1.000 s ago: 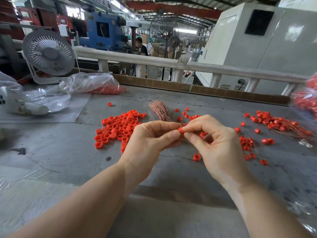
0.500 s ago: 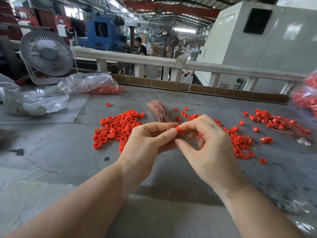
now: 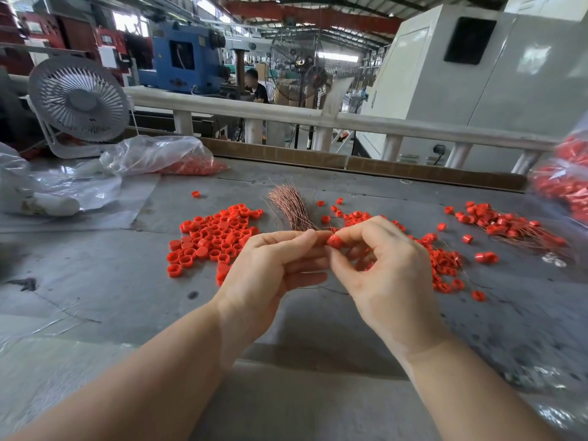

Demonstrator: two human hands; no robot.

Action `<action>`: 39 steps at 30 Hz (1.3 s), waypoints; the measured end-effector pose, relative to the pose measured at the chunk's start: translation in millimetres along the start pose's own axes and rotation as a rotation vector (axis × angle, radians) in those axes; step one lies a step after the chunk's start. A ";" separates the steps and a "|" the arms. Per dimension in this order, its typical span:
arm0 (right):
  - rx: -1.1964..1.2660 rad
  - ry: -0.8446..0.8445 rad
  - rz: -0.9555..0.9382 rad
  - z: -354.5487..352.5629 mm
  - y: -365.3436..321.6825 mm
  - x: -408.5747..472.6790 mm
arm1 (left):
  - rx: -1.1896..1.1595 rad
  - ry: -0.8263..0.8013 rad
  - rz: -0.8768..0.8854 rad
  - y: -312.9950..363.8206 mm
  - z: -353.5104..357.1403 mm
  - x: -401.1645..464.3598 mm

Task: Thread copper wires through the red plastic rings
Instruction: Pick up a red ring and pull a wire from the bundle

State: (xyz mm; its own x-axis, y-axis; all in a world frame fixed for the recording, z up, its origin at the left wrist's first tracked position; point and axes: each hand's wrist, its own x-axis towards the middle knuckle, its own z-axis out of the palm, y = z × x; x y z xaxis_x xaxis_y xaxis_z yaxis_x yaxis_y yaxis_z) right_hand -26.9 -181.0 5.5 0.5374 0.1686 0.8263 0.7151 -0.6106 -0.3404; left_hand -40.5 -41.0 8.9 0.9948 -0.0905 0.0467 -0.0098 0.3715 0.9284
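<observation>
A single red plastic ring (image 3: 334,241) is pinched between the thumb and forefinger of my right hand (image 3: 386,275), above the grey table (image 3: 95,281). My left hand (image 3: 270,268) meets it from the left, fingertips closed against the ring; a thin copper wire (image 3: 331,289) trails below both hands. A bundle of copper wires (image 3: 291,206) lies just behind my hands. A heap of loose red rings (image 3: 213,237) sits to the left. Rings with wires through them lie to the right (image 3: 442,265) and far right (image 3: 509,226).
A white desk fan (image 3: 78,100) stands at the back left. Beside it lie clear plastic bags, one holding red rings (image 3: 187,163). Another bag of rings (image 3: 566,186) is at the right edge. A white railing (image 3: 318,117) runs behind the table; a person sits far behind.
My right hand has turned slightly and its lower fingers have spread, showing the ring more. Both hands stay together at the same spot above the table.
</observation>
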 end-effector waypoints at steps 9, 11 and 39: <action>-0.104 0.005 -0.076 -0.5 -2.3 1.1 | 0.031 -0.025 -0.011 -1.5 -0.4 -0.4; -0.122 0.000 -0.081 0.0 -2.6 1.4 | 0.040 -0.027 -0.010 -1.7 -0.6 -0.7; -0.159 -0.021 -0.092 -1.9 -1.6 0.4 | 0.124 -0.084 0.072 -2.7 -2.4 -1.8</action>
State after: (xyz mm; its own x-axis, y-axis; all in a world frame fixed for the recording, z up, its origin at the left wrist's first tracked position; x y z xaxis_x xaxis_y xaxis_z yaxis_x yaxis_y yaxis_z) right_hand -28.7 -181.4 7.2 0.4833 0.2448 0.8406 0.6831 -0.7059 -0.1872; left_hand -42.1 -39.6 5.5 0.9791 -0.1468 0.1404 -0.0981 0.2635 0.9597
